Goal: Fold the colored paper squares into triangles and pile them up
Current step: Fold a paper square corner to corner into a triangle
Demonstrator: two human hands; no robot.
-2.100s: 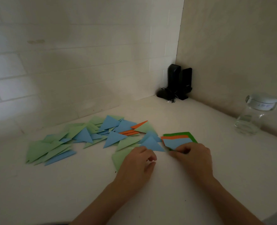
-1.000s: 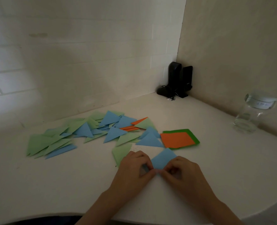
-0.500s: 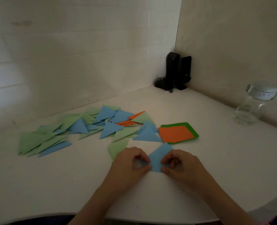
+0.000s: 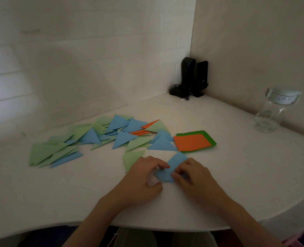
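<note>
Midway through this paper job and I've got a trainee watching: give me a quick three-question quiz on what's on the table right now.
1. True or false: the top sheet of the unfolded stack is orange.
2. Multiple choice: the blue paper being folded is held by A) the left hand only, B) the right hand only, C) both hands.
3. Short answer: what stands at the table's far right, near the wall?

Key
1. True; a green sheet shows beneath it.
2. C; each hand's grip pinches the paper from its own side.
3. A clear glass jar with a pale lid.
</note>
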